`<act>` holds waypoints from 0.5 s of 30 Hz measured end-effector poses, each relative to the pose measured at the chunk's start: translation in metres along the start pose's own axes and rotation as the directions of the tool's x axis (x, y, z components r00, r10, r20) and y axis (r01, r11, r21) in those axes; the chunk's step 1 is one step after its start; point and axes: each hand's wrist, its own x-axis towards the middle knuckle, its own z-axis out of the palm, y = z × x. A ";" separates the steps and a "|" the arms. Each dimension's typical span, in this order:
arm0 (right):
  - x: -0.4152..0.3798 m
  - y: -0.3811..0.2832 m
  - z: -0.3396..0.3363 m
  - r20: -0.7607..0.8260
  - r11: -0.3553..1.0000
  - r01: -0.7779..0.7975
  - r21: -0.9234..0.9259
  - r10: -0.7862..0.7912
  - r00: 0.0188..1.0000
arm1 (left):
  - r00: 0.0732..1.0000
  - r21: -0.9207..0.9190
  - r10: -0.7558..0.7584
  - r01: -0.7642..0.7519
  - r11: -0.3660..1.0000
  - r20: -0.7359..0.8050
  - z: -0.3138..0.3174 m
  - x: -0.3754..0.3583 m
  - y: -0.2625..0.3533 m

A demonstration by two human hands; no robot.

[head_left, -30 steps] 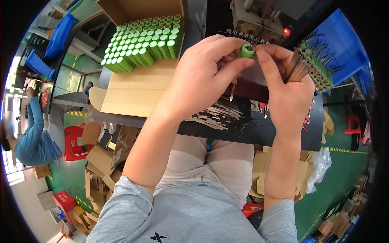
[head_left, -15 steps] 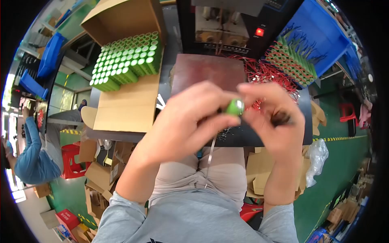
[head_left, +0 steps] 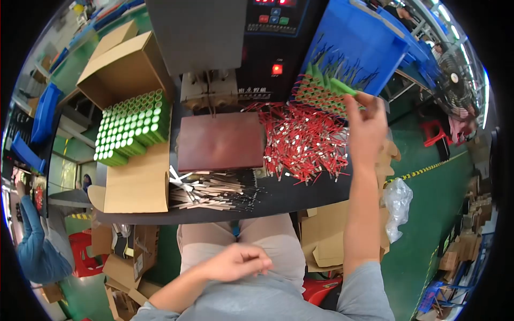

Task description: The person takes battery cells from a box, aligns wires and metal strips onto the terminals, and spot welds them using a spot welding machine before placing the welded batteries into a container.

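My right hand (head_left: 367,120) is at the right, over the near end of the blue bin, its fingers pinched on a green battery cell (head_left: 342,87). That cell lies tilted above rows of green cells (head_left: 321,96) that have wires sticking up. My left hand (head_left: 241,262) rests low over my lap with its fingers curled in, and nothing shows in it. Between the hands and the machine, a heap of red wires (head_left: 305,142) with pale ends covers part of the table. Left of the heap sits a dark reddish block (head_left: 220,142).
A black machine (head_left: 267,69) with a lit red switch stands behind the block. A cardboard box (head_left: 136,184) at the left holds many upright green cells (head_left: 131,128). Pale and black wire pieces (head_left: 214,191) lie near the table's front edge. The blue bin (head_left: 364,37) stands back right.
My hands, together over the table at a green cell, have parted. The right has carried the cell right to the blue bin; the left has dropped to my lap. The view has shifted.
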 end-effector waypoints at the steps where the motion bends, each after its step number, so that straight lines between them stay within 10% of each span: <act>1: 0.006 0.009 0.012 -0.004 0.993 0.103 -0.055 -0.103 0.995 | 0.999 0.020 -0.013 0.012 1.000 0.036 0.007 0.004 -0.011; 9: 0.016 0.038 0.058 0.076 0.949 0.299 -0.096 -0.293 0.953 | 0.973 0.162 -0.057 0.021 0.987 0.223 0.041 0.021 -0.058; 15: -0.034 -0.010 0.024 0.155 0.976 -0.039 0.213 0.006 0.988 | 0.962 0.209 -0.080 0.024 0.978 0.262 0.031 0.014 -0.055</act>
